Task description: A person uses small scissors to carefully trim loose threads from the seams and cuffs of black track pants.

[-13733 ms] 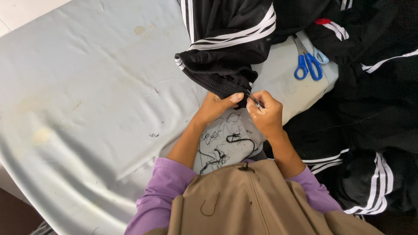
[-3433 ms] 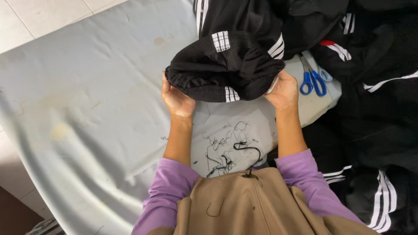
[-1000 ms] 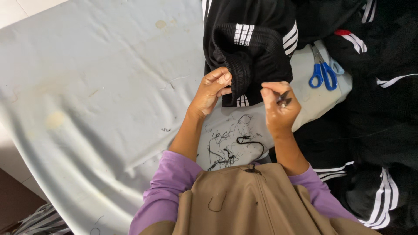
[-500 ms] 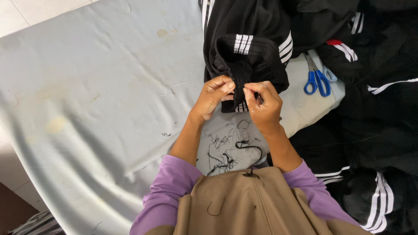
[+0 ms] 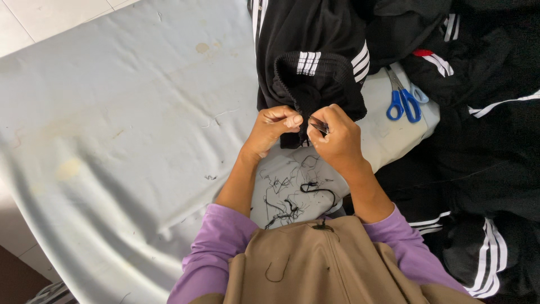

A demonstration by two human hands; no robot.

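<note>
Left hand [image 5: 274, 128]: fingers curled, pinching the lower edge of the black garment [image 5: 315, 84] between thumb and fingertips.
Right hand [image 5: 335, 137]: clenched around a small thread snipper [image 5: 318, 124], thin dark metal blades poking out toward the left hand, tips at the garment's edge.
Black garment: soft knit, ribbed cuff folded over on top, white triple stripes along the cuff and side; draped on the table just ahead of both hands, bottom edge gripped between them.
Table cover [image 5: 124, 124]: pale blue-grey sheet, smooth but wrinkled into long soft folds, faint yellowish stains, small dark specks.
Thread scraps [image 5: 289, 194]: thin black curls and loops, loosely scattered on the cover just below the hands; one thicker curved strand among them.
Scissors [image 5: 403, 100]: blue plastic loop handles, short silver blades, lying flat on the cover right of the garment, apart from the right hand.
Garment pile [image 5: 484, 146]: heap of the same black fabric with white stripes, crumpled, filling the right side.
Sleeves [image 5: 216, 247]: purple, soft, pushed up to the elbows.
Apron [image 5: 320, 264]: tan woven cloth, a few black threads clinging to it.
</note>
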